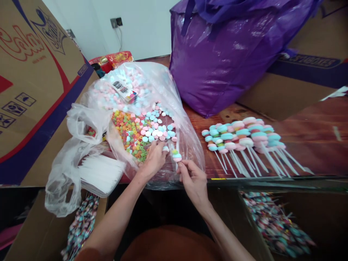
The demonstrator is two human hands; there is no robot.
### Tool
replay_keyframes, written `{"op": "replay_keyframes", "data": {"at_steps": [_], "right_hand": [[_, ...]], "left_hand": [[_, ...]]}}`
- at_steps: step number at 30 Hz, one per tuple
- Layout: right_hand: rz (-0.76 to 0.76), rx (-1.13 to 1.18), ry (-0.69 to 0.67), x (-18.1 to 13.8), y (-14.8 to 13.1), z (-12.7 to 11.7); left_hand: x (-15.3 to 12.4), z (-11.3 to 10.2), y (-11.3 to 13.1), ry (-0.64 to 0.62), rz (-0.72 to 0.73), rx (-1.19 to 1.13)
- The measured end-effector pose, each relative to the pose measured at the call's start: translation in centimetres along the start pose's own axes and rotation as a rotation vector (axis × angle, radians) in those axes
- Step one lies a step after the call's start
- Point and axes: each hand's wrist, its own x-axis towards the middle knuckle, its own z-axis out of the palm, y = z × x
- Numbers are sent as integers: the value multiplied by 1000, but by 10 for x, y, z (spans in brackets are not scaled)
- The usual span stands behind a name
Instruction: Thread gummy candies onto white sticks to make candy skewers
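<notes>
My left hand (pixel 154 159) reaches into a clear plastic bag (pixel 187 137) of sweets and pinches a white round candy (pixel 165 148) at its fingertips. My right hand (pixel 193 179) grips a thin white stick (pixel 177 166) held upright, with a few candies (pixel 176 155) threaded on its top. Inside the bag lie pastel pink, blue and white discs (pixel 156 127) beside small multicoloured ring candies (pixel 130 134). A row of finished candy skewers (pixel 244 139) lies on the brown table (pixel 312 134) to the right.
A bundle of white sticks (pixel 99 174) in a plastic bag lies at the left. A big purple bag (pixel 231 54) stands behind. Large cardboard boxes (pixel 32 79) flank the table. Boxes below hold wrapped skewers (pixel 274 224).
</notes>
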Motion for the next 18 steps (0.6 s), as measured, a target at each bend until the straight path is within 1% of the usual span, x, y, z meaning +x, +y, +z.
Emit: {"op": "replay_keyframes", "data": {"at_steps": [2,5,7,10,14,18], "right_hand": [[11,19,-8,1,-2,0],[55,62,-27,3,-5,-1],[78,73,-64,4,-7,-2],[63,38,-131,6,-9,-2],[27,1,-190,4,-10,-1],[3,-33,-215,4,-11,2]], "left_hand": [[-1,1,-2,4,6,-103],[-3,1,-7,28,-74,-459],[-6,-2,-10,72,-134,-709],[-12,-8,-13,141,-198,-953],[-18,-15,-15,198,-264,-1162],[-19,-13,-17,244,-290,-1220]]}}
